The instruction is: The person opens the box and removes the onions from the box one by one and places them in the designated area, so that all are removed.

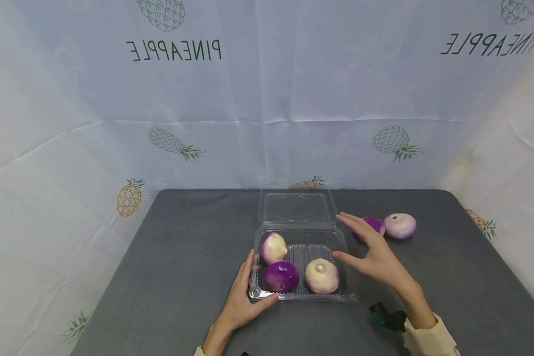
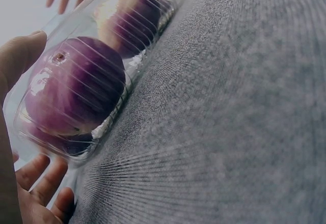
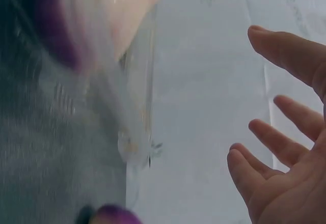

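A clear plastic clamshell box (image 1: 302, 298) lies on the table with its lid (image 1: 297, 207) folded back. Inside are a pale onion with a purple side (image 1: 273, 247), a purple onion (image 1: 281, 277) and a whitish onion (image 1: 322, 276). My left hand (image 1: 240, 301) rests at the box's front left corner, fingers along the left wall and thumb at the front edge; its relaxed fingers (image 2: 38, 175) also show in the left wrist view. Nothing is in my right hand (image 1: 376, 257), which hovers by the box's right side with fingers spread (image 3: 275, 142).
Behind the right hand a second purple onion (image 1: 375, 225), partly hidden, touches a pale purple onion (image 1: 400, 226) on the dark table (image 1: 196, 257). A pineapple-print curtain (image 1: 267, 89) hangs along the table's back edge. A dark strap (image 1: 387, 317) is at the right wrist.
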Tool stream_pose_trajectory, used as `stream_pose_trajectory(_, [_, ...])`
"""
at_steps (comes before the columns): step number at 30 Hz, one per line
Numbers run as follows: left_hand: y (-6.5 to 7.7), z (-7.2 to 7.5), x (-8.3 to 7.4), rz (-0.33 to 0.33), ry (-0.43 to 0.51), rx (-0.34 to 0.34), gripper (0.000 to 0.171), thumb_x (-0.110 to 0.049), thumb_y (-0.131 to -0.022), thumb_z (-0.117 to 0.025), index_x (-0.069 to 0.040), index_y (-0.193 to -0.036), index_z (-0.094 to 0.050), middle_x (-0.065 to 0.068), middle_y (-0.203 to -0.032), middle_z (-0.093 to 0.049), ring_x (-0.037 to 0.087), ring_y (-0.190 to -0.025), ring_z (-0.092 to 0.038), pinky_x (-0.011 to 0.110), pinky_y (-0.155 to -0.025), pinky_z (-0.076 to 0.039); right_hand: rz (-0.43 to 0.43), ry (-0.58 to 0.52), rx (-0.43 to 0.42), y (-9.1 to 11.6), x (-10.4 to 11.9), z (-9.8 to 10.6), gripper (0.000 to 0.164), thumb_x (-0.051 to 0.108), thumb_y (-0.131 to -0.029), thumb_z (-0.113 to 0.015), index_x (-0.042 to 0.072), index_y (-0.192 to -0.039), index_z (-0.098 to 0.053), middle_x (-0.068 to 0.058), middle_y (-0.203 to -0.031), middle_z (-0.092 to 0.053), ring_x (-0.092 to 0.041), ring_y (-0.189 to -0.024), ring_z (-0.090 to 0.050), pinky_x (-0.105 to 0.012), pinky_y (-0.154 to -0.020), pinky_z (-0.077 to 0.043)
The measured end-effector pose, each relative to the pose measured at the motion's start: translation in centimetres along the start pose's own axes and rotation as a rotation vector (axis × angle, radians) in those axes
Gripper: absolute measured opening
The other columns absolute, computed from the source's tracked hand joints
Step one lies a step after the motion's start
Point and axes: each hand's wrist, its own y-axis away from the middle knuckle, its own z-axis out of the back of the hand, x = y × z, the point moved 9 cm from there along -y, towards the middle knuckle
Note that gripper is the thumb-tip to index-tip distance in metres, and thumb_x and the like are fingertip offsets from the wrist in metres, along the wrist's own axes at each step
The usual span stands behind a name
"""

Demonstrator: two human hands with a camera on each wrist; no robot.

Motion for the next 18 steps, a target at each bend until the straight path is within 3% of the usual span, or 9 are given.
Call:
stream_pose_trajectory(4, [0.0,0.0,0.0,0.001,-0.004,0.001,0.114,-0.029,-0.072,-0.089,-0.009,-0.163,-0.023,0.016,-0.153,-0.049,0.024,-0.124,-0.057,0.028,-0.090,-0.051,0.076,0.007,0.056,-0.2,1.6,-1.6,0.079,0.015,-0.078,-0.089,0.015,-0.148,-0.053,-0.012,-0.153,-0.051,-0.025,-0.143,-0.047,-0.010,-0.111,-0.031])
stream_pose_trajectory(7, [0.0,0.0,0.0,0.004,-0.003,0.001,0.114,-0.029,-0.072,-0.088,-0.009,-0.163,-0.023,0.017,-0.153,-0.049,0.024,-0.124,-0.057,0.028,-0.090,-0.051,0.113,0.017,0.115,-0.2,2.8,-2.9,0.075,0.016,-0.079,-0.088,0.015,-0.147,-0.055,-0.010,-0.153,-0.052,-0.028,-0.141,-0.049,-0.031,-0.110,-0.045])
stream_pose_trajectory(11, [0.0,0.0,0.0,0.011,-0.003,0.006,0.114,-0.030,-0.073,-0.088,-0.010,-0.163,-0.022,0.017,-0.153,-0.048,0.024,-0.125,-0.057,0.029,-0.090,-0.051,0.139,0.014,0.203,-0.1,4.1,-4.5,0.071,0.015,-0.082,-0.086,0.013,-0.146,-0.056,-0.010,-0.155,-0.050,-0.033,-0.140,-0.048,-0.056,-0.101,-0.049])
stream_pose_trajectory(18, [0.0,-0.1,0.1,0.016,-0.002,0.017,0.114,-0.030,-0.073,-0.088,-0.012,-0.164,-0.021,0.017,-0.155,-0.047,0.025,-0.126,-0.056,0.030,-0.092,-0.052,0.274,0.044,0.276,0.0,6.0,-7.2,0.074,0.011,-0.075,-0.090,0.016,-0.142,-0.060,-0.012,-0.152,-0.052,-0.030,-0.139,-0.048,-0.047,-0.103,-0.051])
